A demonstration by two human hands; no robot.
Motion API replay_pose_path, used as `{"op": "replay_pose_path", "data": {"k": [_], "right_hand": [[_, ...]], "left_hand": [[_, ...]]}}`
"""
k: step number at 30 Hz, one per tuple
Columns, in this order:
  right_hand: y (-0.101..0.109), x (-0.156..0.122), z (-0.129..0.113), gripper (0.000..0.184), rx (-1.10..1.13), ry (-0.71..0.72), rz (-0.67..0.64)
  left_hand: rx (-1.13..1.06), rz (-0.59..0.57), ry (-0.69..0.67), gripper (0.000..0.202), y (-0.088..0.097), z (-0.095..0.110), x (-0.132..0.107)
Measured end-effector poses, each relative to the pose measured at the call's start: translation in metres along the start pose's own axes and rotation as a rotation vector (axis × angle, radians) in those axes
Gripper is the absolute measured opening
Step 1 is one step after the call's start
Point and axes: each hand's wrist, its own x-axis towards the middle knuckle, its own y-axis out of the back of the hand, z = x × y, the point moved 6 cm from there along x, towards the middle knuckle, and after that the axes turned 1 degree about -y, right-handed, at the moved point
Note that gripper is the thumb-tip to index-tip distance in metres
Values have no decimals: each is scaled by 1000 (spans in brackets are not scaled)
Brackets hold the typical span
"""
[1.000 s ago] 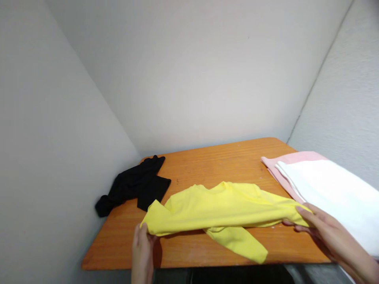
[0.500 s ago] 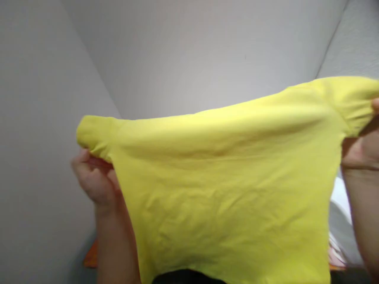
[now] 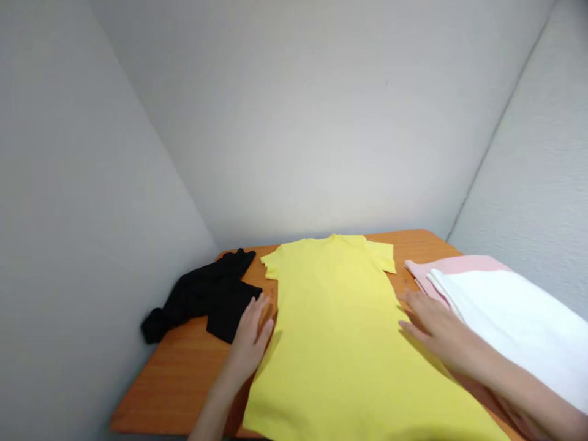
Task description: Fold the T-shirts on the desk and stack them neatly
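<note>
**Yellow T-shirt [image 3: 335,343] laid out flat across the worktop [image 3: 169,386]**

At the left, a black garment [image 3: 197,294] lies crumpled along the left edge of the worktop, close to the far left corner; one bunched end pokes out past that edge (beside the pale wall [image 3: 92,245]), while a squarish flap points toward the middle. The left hand [image 3: 249,331] comes in over the near edge, its fingertips just beside that flap. Its grip is released: the fingers are extended, the thumb is apart, and nothing is held.

The T-shirt takes up the middle. Its neckline is at the far edge, its short sleeves stick out to either side, and its body widens toward the near edge, where it runs out of view.

To the right of the shirt, the right hand [image 3: 434,318] is palm down beside its side seam, likewise released, with fingers stretched out and no cloth grasped. Whether either hand actually touches the fabric is hard to tell from this angle.

Along the right edge lies a folded pink cloth [image 3: 468,263], with a folded white cloth [image 3: 514,318] on top, covering most of it.
</note>
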Motion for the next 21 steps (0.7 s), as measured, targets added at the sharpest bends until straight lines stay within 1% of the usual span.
{"op": "replay_pose_path", "data": {"k": [2, 3, 4, 5, 6, 8, 11, 13, 15, 16, 17, 18, 19, 20, 21], "right_hand": [[-28, -29, -15, 54, -33, 70, -130], [-40, -42, -19, 59, -68, 91, -192], [-49, -52, -20, 62, -97, 100, -229], [-56, -60, -20, 64, -121, 110, -248], [-61, -66, -19, 65, -138, 117, -252], [-63, -76, -16, 65, -148, 126, -247], [-55, -88, -18, 64, -114, 140, -280], [-42, -90, -22, 60, -74, 126, -310], [-24, -78, -23, 55, -16, 75, -337], [-14, -64, -22, 54, 21, 49, -341], [-4, -47, -19, 54, 55, 25, -345], [7, -24, -14, 52, 90, 7, -332], [18, 2, -7, 49, 112, 15, -306], [27, 30, 2, 45, 108, 14, -294], [35, 59, 16, 41, 69, -34, -263]], "left_hand": [[241, -271, -182, 52, -25, 23, -25], [333, -373, -236, 55, -34, 30, -38], [411, -434, -267, 59, -40, 34, -48], [474, -460, -285, 61, -44, 36, -56], [523, -456, -296, 62, -44, 36, -63], [590, -417, -335, 64, -41, 34, -72], [635, -394, -425, 66, -33, 31, -78], [659, -376, -437, 63, -29, 31, -76], [672, -320, -409, 63, -31, 40, -71], [661, -298, -408, 65, -38, 50, -68], [629, -292, -429, 68, -51, 64, -68], [571, -302, -482, 72, -69, 82, -69], [491, -317, -566, 74, -92, 104, -74], [398, -343, -666, 73, -118, 128, -82], [301, -340, -776, 70, -144, 152, -92]]}}
